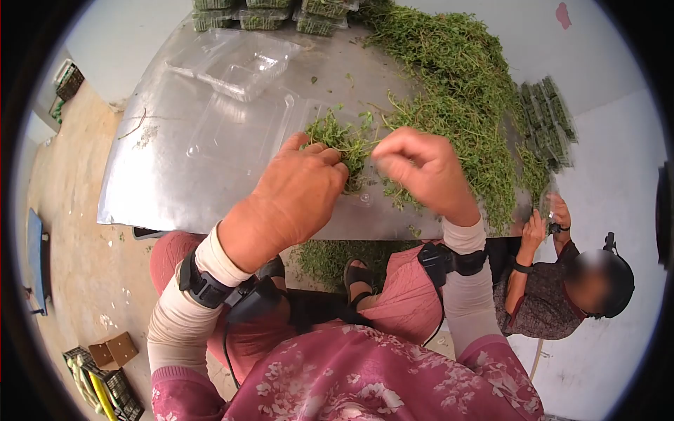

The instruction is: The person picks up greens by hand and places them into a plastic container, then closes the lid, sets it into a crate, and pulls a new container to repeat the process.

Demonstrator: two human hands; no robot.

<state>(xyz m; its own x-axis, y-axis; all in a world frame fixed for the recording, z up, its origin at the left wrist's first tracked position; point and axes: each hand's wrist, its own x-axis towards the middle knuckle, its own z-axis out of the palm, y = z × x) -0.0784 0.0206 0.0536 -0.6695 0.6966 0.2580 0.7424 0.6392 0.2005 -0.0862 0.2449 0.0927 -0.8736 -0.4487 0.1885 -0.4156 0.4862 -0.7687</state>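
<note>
My left hand (298,184) presses its curled fingers onto a small heap of leafy green sprigs (337,133). These sprigs lie in a clear plastic clamshell box, its flat lid (239,126) opened out to the left; greens and hand hide most of its base. Just to the right, my right hand (420,167) is closed in a pinch, slightly blurred. A thin green stem runs to its fingertips. Beside it rises a large pile of the same greens (456,91), spread along the right of the metal table (161,175).
Clear boxes (228,59) lie open and nested at the table's back left. Filled boxes (260,17) are stacked at the far edge, and more filled boxes (547,116) stand right. A co-worker (554,288) handles a clear box at the right corner. More greens (337,263) lie beneath the table.
</note>
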